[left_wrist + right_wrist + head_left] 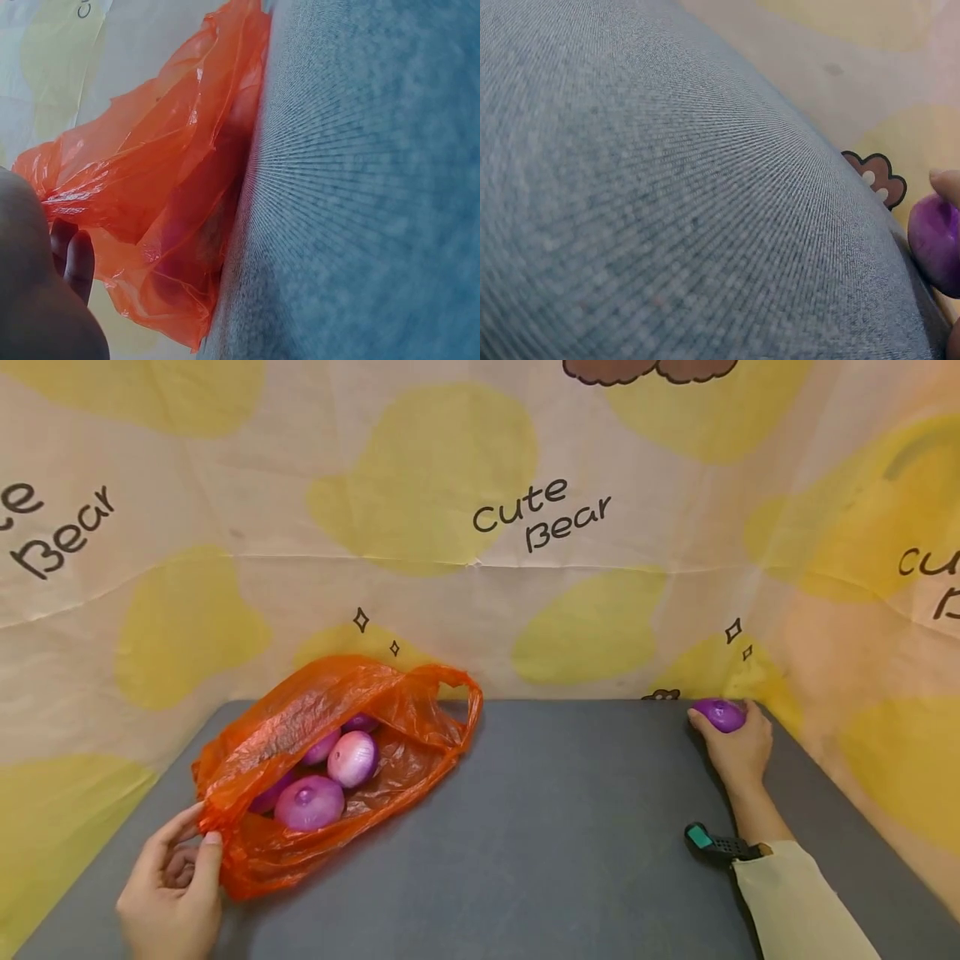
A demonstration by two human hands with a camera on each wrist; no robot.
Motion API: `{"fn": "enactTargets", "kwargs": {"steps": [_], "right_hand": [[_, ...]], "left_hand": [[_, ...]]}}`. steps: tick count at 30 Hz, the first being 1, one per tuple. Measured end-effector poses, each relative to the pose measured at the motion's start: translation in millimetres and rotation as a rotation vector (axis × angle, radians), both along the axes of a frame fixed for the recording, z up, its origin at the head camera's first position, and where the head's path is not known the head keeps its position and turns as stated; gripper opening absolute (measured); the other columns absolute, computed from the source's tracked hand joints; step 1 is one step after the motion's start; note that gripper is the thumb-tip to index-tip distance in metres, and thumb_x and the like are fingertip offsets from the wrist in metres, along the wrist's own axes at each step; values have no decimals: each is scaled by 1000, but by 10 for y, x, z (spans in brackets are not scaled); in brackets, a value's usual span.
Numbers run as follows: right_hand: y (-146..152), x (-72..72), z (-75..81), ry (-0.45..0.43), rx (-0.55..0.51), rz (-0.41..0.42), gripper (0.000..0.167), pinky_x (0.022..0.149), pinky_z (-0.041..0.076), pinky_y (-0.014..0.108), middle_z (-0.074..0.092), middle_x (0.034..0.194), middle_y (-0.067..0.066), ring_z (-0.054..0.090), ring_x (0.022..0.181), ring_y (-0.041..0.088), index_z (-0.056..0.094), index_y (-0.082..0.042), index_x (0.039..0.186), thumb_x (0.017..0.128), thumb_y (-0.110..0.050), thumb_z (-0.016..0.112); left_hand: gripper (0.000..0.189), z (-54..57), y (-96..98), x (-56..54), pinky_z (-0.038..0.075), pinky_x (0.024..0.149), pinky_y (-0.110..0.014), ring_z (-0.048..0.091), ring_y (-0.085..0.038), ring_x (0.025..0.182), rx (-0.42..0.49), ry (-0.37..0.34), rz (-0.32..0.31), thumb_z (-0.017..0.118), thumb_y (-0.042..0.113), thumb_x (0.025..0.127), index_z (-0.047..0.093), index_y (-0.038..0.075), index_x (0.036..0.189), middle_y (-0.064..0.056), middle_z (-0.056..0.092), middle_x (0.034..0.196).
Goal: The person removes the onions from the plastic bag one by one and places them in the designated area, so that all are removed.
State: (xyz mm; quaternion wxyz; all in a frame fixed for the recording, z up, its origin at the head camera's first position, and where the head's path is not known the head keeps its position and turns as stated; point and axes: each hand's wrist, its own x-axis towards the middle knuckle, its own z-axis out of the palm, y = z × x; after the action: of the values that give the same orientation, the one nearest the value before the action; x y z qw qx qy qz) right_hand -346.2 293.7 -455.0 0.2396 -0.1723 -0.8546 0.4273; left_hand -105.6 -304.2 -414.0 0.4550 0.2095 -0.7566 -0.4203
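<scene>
An orange plastic bag (330,852) lies on its side at the left of the table, its mouth facing right and toward me. Several purple onions show inside, among them a paler one (352,760) and a larger one (310,803) near the mouth. My left hand (174,885) pinches the gathered near-left edge of the bag between thumb and finger; the left wrist view shows the orange film (165,165) stretching out from it. At the table's back right corner, my right hand (742,747) grips a purple onion (718,715), partly visible at the right wrist view's edge.
The grey table (525,827) ends at the back against a cloth backdrop (480,610) with yellow patches and lettering, which also rises along both sides. One bag handle (474,714) loops up near the back edge. A dark band with a teal-faced device (700,836) sits at the right wrist.
</scene>
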Motion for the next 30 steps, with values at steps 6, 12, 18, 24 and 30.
{"fn": "enactTargets", "kwargs": {"steps": [6, 12, 18, 24, 30], "right_hand": [[-90, 12, 146, 112, 4, -37, 95, 120, 26, 63, 35, 159, 21, 27, 147, 40, 31, -10, 158, 83, -47, 78], [-282, 63, 466, 266, 91, 37, 89, 120, 25, 62, 42, 156, 16, 34, 146, 38, 42, -12, 153, 80, -44, 82], [-619, 177, 856, 350, 162, 207, 82, 115, 30, 65, 48, 150, 19, 40, 140, 42, 49, -10, 148, 81, -43, 82], [-1100, 353, 1273, 385, 124, 370, 75, 116, 32, 62, 52, 148, 18, 43, 139, 39, 51, -11, 147, 84, -37, 81], [-1537, 495, 1485, 541, 178, 506, 69, 116, 32, 61, 56, 144, 15, 46, 139, 35, 56, -10, 142, 82, -32, 82]], "left_hand": [[35, 0, 7, 21, 39, 46, -6, 51, 12, 55, -9, -1, -2, 69, 2, 91, 71, 9, 125, 32, 60, 94], [34, 15, 12, 31, 39, 47, -7, 52, 10, 56, -12, 5, -24, 68, 3, 92, 71, 9, 126, 28, 60, 95], [33, 32, 38, 69, 39, 47, -7, 51, 10, 56, -1, -3, -20, 68, 4, 93, 71, 10, 126, 28, 60, 94], [35, -14, 27, 58, 40, 49, -6, 53, 9, 57, -26, 67, -42, 67, 0, 92, 70, 6, 125, 27, 62, 94], [36, -23, -65, 29, 42, 54, -3, 54, 12, 60, -108, 99, -85, 67, -5, 91, 70, 3, 126, 29, 61, 95]]}}
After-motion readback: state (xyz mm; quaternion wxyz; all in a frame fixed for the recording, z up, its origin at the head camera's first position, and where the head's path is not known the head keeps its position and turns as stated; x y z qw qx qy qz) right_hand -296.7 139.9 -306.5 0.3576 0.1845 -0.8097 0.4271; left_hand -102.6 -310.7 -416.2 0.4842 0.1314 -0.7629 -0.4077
